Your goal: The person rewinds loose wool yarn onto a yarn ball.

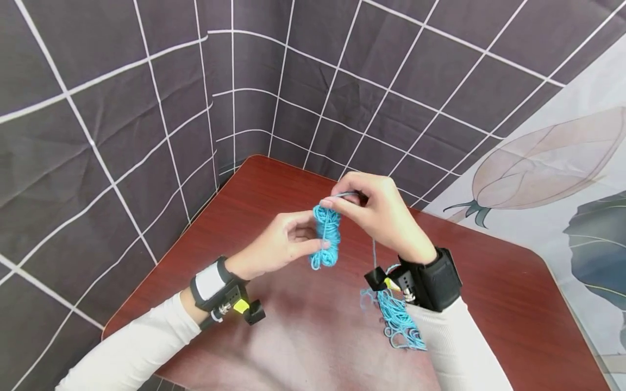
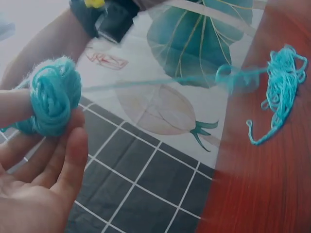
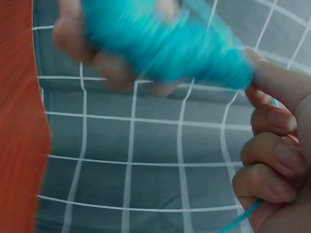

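A bundle of wound turquoise yarn (image 1: pixel 329 233) stands roughly upright above the table. My left hand (image 1: pixel 281 241) grips it from the left, thumb across its near face and fingers behind. At the bundle's top, my right hand (image 1: pixel 379 209) pinches a strand of yarn with thumb and forefinger. In the right wrist view the bundle (image 3: pixel 160 43) is blurred, and the right hand's other fingers (image 3: pixel 272 160) curl over the strand. That strand runs down to a loose heap of yarn (image 1: pixel 398 320) on the table, partly hidden by the right wrist strap.
The reddish-brown wooden table (image 1: pixel 504 304) lies under both hands. Behind it hangs a dark cloth with a white grid (image 1: pixel 303 81); a pale cloth with plant prints (image 1: pixel 543 163) is at the right. Each wrist wears a black strap with a small camera.
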A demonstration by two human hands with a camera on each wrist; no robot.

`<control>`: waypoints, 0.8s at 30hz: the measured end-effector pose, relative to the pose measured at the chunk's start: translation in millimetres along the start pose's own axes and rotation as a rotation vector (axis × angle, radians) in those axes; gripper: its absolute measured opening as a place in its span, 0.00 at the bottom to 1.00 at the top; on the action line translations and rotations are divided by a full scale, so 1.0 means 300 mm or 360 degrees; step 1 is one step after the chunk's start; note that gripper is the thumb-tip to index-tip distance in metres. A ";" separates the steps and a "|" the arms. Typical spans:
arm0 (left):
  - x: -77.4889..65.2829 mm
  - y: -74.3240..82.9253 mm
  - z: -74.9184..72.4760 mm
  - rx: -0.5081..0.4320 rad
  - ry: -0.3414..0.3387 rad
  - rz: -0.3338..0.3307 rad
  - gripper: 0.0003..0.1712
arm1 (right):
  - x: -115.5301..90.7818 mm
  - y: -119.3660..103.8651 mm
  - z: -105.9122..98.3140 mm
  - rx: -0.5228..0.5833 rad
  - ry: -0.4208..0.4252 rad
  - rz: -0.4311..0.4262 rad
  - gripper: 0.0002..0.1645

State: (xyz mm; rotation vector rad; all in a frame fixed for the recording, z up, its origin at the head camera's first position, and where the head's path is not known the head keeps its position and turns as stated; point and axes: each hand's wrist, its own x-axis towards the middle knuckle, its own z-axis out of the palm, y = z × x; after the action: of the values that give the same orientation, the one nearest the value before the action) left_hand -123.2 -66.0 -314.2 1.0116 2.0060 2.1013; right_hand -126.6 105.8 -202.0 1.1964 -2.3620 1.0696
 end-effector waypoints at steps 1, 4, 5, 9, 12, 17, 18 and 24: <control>-0.003 0.002 0.001 -0.0030 -0.0021 -0.0013 0.17 | 0.006 0.013 0.002 0.0071 -0.0015 0.0045 0.05; -0.009 0.006 0.001 -0.0104 -0.0038 -0.0015 0.18 | -0.005 0.082 0.035 0.0293 -0.0022 0.0171 0.03; -0.010 0.006 0.001 -0.0118 -0.0026 -0.0007 0.18 | -0.017 0.108 0.051 0.0360 -0.0025 0.0207 0.03; -0.005 0.003 -0.008 -0.0075 0.0115 0.0041 0.21 | -0.099 0.208 0.140 0.0485 -0.0048 0.0305 0.09; 0.003 0.005 -0.015 0.0066 0.0274 0.0094 0.19 | -0.174 0.234 0.192 0.0428 -0.0076 0.0354 0.11; 0.009 0.044 -0.027 0.0262 0.0530 0.0157 0.16 | -0.233 0.163 0.223 0.0194 -0.0179 0.0275 0.11; 0.010 0.050 -0.029 0.0269 0.0561 0.0158 0.17 | -0.232 0.140 0.221 0.0135 -0.0190 0.0236 0.11; 0.010 0.021 -0.052 0.0147 0.0520 0.0128 0.18 | -0.161 0.020 0.138 -0.0122 -0.0206 0.0040 0.06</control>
State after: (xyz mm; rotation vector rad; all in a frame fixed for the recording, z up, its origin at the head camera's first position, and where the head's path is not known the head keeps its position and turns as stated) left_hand -130.7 -79.1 -306.3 0.8159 2.2608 2.3685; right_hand -98.5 105.6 -259.3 1.2463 -2.4976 0.9258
